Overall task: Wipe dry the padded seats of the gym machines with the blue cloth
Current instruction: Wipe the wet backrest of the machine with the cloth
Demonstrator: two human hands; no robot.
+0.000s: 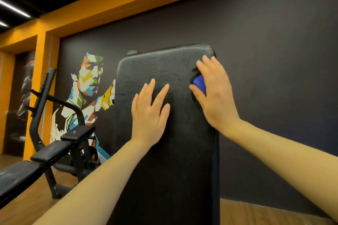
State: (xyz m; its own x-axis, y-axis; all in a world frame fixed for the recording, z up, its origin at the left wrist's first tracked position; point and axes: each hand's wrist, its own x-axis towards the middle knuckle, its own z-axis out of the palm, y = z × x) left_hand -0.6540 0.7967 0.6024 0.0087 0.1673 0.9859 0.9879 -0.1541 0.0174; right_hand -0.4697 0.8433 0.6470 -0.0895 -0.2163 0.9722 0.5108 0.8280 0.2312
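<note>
Facing a dark grey wall with an orange beam along its top, the view takes in a wooden floor and a multicoloured mural on the left. A black weight bench stands before the mural. The upright black padded backrest fills the centre; its long axis runs vertically, its rounded top end pointing upward, its textured face toward the camera. The left hand lies flat on the pad face, fingers straight and slightly spread. The right hand presses the blue cloth against the upper right area of the pad, near the edge. Its fingers are extended, close together, thumb beside the cloth. Most of the cloth is hidden beneath the palm.
</note>
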